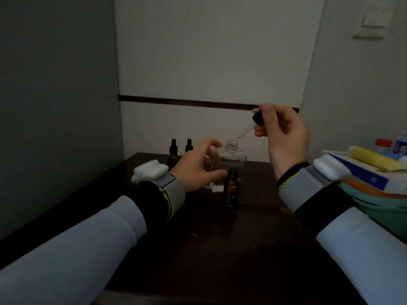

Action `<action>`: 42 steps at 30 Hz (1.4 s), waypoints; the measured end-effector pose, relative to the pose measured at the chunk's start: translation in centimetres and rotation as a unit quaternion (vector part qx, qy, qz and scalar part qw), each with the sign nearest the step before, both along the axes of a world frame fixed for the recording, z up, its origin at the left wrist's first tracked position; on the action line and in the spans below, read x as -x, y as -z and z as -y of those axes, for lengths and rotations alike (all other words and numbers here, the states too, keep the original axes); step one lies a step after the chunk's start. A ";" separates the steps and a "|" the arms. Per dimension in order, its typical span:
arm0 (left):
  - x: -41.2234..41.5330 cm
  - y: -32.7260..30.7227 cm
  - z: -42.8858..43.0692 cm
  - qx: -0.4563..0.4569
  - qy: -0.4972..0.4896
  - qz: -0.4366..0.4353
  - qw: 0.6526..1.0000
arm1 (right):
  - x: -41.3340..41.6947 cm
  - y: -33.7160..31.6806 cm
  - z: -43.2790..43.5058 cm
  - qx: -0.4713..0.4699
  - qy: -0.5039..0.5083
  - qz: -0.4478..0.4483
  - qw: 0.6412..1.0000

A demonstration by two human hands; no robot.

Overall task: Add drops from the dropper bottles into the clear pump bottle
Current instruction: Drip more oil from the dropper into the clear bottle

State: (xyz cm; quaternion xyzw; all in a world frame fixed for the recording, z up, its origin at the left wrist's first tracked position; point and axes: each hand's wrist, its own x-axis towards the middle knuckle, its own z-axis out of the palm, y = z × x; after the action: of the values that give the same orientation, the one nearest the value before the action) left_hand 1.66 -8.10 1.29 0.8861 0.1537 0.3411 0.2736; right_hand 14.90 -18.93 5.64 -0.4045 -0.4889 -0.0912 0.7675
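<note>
A plain grey wall panel is closing off the space far out beyond the left hand, and the dark brown tabletop is running from that panel under both forearms. Just behind the left hand, a capped dropper bottle and a second capped dropper bottle are standing upright side by side near the back wall, where a dark strip is crossing the pale surface above both hands. The left hand is hovering released, fingers spread and loosely curved around the clear pump bottle; whether it is touching the glass cannot be told. That bottle is standing between the hands with its neck uncapped, and an open amber bottle is standing just in front of it, by the left thumb. The right hand is pinching the black top of a dropper, whose glass tip is slanting down over the clear bottle's mouth. Beyond the right wrist, a teal basin is carrying a blue-and-white box and a yellow tube. High above the right hand, a light switch is sitting on the wall.
</note>
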 end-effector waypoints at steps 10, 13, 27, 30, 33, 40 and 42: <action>0.3 -0.4 0.4 0.005 0.032 0.006 0.999 | -0.4 1.7 -0.8 0.204 0.064 0.134 0.968; 0.4 -0.4 0.4 0.010 0.035 0.006 0.999 | -0.3 1.7 -0.7 0.195 0.062 0.134 0.970; 0.3 -0.3 0.1 0.013 0.032 0.001 0.999 | -0.2 1.9 -1.0 0.194 0.034 0.127 0.972; 0.2 -0.2 0.1 0.011 0.032 0.003 0.999 | -0.2 1.8 -1.0 0.186 0.042 0.131 0.973; 0.2 -0.2 0.1 0.013 0.032 0.003 0.999 | 0.0 1.9 -0.9 0.182 0.032 0.127 0.975; 0.2 -0.2 0.2 0.006 0.030 0.004 1.000 | -0.1 2.0 -1.0 0.179 0.025 0.134 0.974; 0.2 -0.2 0.2 0.005 0.027 0.006 1.000 | 0.0 1.9 -1.0 0.167 0.027 0.129 0.977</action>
State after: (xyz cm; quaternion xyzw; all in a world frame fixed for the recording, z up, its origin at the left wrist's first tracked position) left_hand 1.44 -8.31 1.44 0.8866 0.1297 0.3377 0.2880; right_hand 14.92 -17.91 3.71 -0.5246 -0.5810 -0.0800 0.6171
